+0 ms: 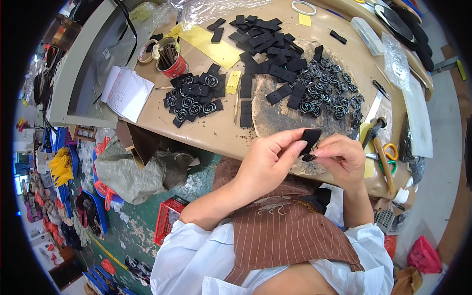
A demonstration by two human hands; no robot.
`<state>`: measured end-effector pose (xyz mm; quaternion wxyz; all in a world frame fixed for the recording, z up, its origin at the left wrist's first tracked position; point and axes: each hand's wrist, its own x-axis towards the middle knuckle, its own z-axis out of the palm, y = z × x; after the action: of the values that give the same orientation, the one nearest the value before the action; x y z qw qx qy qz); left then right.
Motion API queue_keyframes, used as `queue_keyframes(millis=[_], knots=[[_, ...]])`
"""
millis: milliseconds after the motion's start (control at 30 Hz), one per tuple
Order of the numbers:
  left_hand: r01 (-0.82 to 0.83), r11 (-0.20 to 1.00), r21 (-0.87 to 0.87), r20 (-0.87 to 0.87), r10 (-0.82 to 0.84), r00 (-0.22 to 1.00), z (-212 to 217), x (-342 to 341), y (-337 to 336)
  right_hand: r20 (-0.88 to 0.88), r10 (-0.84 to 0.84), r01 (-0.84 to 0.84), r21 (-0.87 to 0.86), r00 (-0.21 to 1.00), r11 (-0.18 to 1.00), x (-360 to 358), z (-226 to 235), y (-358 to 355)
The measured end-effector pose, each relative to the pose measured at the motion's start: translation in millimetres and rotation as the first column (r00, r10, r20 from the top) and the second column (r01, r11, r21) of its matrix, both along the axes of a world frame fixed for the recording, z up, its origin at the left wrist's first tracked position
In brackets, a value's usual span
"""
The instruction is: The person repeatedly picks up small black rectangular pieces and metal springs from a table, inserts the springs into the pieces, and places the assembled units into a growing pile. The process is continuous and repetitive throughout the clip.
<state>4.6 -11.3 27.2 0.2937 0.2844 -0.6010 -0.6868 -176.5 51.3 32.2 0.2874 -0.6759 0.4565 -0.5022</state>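
Between thumb and fingers, my left hand pinches a short black strap piece, held upright above the near edge of a worn round board. At the strap's lower end, my right hand pinches a small dark metal part, mostly hidden by the fingertips. Beyond my hands lies a pile of dark metal ring buckles. Loose black strap pieces are heaped behind it. To the left, several straps with buckles on them form another pile.
A hammer and scissors lie at the right. A red can of brown strips, a paper pad and yellow cards are on the left side. A red crate stands below the table.
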Motion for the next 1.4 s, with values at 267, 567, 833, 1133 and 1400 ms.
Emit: queue_keyframes(millis=[267, 567, 833, 1133, 1400], knots=[[-0.037, 0.969, 0.246, -0.136, 0.072, 0.988, -10, -4, 12, 0.274, -0.155, 0.091, 0.233, 0.949, 0.968, 10, -15, 6], [0.003, 0.970, 0.245, -0.092, 0.020, 0.996, -18, -2, 12, 0.229, -0.101, 0.049, 0.221, 0.968, 0.974, 4, -18, 6], [0.031, 0.999, -0.011, -0.142, -0.032, 0.989, -20, -4, 13, 0.461, -0.209, 0.032, 0.362, 0.863, 0.932, 20, -14, 3], [0.009, 0.962, -0.271, 0.143, 0.031, 0.989, -14, 3, 2, 0.362, -0.134, -0.021, 0.393, 0.923, 0.919, 11, -15, 0], [0.029, 0.995, -0.096, 0.059, -0.023, 0.998, -19, 6, -4, 0.382, -0.179, 0.056, 0.313, 0.907, 0.948, 17, -23, 2]])
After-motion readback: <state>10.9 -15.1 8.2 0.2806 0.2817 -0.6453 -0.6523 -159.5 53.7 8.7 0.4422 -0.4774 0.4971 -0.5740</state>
